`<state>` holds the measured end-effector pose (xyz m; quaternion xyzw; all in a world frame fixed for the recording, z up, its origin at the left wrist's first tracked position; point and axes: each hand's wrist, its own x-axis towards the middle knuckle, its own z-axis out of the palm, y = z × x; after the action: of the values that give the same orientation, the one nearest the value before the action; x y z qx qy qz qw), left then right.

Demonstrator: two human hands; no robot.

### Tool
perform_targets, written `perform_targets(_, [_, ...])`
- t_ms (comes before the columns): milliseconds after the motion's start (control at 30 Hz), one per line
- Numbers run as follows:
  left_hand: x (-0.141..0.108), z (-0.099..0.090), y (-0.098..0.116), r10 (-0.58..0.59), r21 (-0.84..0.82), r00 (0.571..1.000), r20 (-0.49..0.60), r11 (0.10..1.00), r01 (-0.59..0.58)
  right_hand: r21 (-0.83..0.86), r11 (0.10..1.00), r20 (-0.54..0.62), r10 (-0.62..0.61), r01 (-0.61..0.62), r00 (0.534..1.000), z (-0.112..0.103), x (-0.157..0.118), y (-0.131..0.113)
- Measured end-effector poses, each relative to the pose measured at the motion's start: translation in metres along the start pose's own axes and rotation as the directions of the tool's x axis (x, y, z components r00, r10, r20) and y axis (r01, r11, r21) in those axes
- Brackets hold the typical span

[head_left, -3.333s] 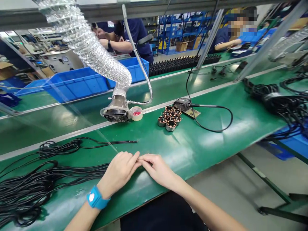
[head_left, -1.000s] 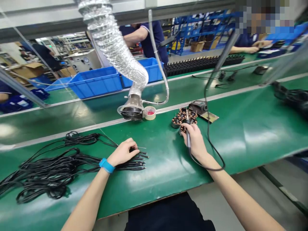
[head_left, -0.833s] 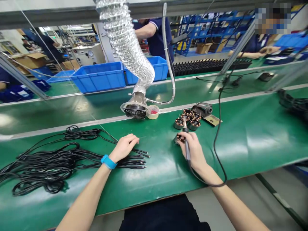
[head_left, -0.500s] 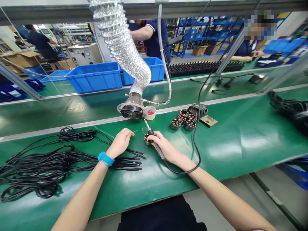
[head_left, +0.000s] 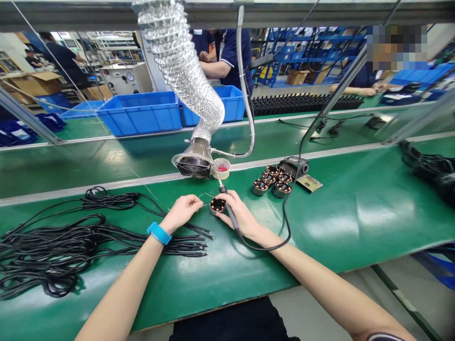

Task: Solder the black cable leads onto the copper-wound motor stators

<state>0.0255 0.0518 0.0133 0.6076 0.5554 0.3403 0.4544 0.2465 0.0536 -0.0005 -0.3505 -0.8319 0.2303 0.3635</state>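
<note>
My right hand (head_left: 240,214) is wrapped round the dark handle of a soldering iron (head_left: 231,210), its metal tip pointing up and away. The fingers of that hand also touch the right side of a round copper-wound coil (head_left: 217,205) on the green bench. Left of the coil, my left hand (head_left: 185,210) pinches a thin pale wire (head_left: 205,204), its fingertips close together. A blue band circles the left wrist. Several more copper-wound coils (head_left: 273,180) stand in a group to the right.
A silver duct with a fan hood (head_left: 194,163) hangs ahead, beside a small round tub (head_left: 222,168). Black cables (head_left: 81,241) lie at left, more at far right. The soldering iron stand (head_left: 294,166) is behind the coils. Blue bins (head_left: 140,113) and other people are beyond.
My left hand has moved slightly right, nearer the coil, its fingers now pinched on the wire. My right hand's fingers have spread round the coil, which shows more fully.
</note>
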Motion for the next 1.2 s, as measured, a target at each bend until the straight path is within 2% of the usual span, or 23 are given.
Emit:
perform_targets(100, [-0.003, 0.004, 0.004, -0.147, -0.285, 0.975, 0.164, 0.940, 0.190, -0.001, 1.000, 0.022, -0.025, 0.025, 0.999, 0.001, 0.002, 0.001])
perform_targets(200, [0.000, 0.012, 0.006, -0.189, -0.491, 0.969, 0.156, 0.837, 0.242, 0.017, 0.999, 0.014, -0.038, 0.038, 0.999, 0.006, 0.001, 0.001])
perform_targets(267, [0.004, 0.014, 0.006, -0.194, -0.487, 0.978, 0.082, 0.848, 0.209, 0.055, 0.998, -0.021, -0.032, 0.033, 0.999, 0.011, -0.001, 0.002])
perform_targets(333, [0.007, 0.013, 0.004, -0.161, -0.393, 0.986, -0.045, 0.910, 0.131, 0.093, 0.995, -0.059, -0.027, 0.032, 0.998, 0.015, -0.004, 0.005])
perform_targets(433, [0.012, 0.007, -0.001, 0.027, -0.119, 0.978, -0.207, 0.992, -0.052, 0.130, 0.991, -0.069, -0.033, 0.042, 0.997, 0.019, -0.006, 0.009])
perform_targets(533, [0.014, 0.001, -0.004, 0.193, 0.161, 0.964, -0.182, 0.973, -0.165, 0.163, 0.985, -0.074, -0.038, 0.049, 0.997, 0.020, -0.006, 0.013])
perform_targets(600, [0.014, -0.001, -0.004, 0.189, 0.205, 0.973, -0.131, 0.966, -0.160, 0.173, 0.983, -0.086, -0.047, 0.062, 0.995, 0.021, -0.005, 0.014])
perform_targets(667, [0.013, 0.000, -0.002, 0.092, 0.083, 0.993, -0.071, 0.993, -0.086, 0.165, 0.983, -0.088, -0.064, 0.078, 0.994, 0.021, -0.004, 0.015])
perform_targets(733, [0.012, 0.004, 0.000, -0.031, -0.157, 1.000, -0.006, 0.987, 0.030, 0.158, 0.984, -0.082, -0.073, 0.085, 0.994, 0.021, -0.004, 0.015])
perform_targets(800, [0.012, 0.010, 0.002, -0.121, -0.375, 0.992, 0.031, 0.919, 0.124, 0.158, 0.984, -0.077, -0.070, 0.081, 0.995, 0.020, -0.004, 0.015])
perform_targets(867, [0.010, 0.014, 0.003, -0.161, -0.481, 0.986, 0.034, 0.862, 0.158, 0.161, 0.984, -0.073, -0.064, 0.075, 0.995, 0.019, -0.004, 0.015])
perform_targets(1000, [0.000, 0.009, 0.005, -0.172, -0.421, 0.985, 0.016, 0.892, 0.162, 0.171, 0.984, -0.079, -0.044, 0.057, 0.996, 0.016, -0.006, 0.016])
perform_targets(1100, [-0.008, 0.004, 0.004, -0.163, -0.363, 0.986, 0.043, 0.917, 0.167, 0.181, 0.982, -0.091, -0.046, 0.062, 0.995, 0.017, -0.006, 0.016])
perform_targets(1200, [-0.007, 0.009, 0.003, -0.175, -0.424, 0.983, 0.045, 0.888, 0.178, 0.184, 0.981, -0.111, -0.047, 0.067, 0.993, 0.019, -0.006, 0.015])
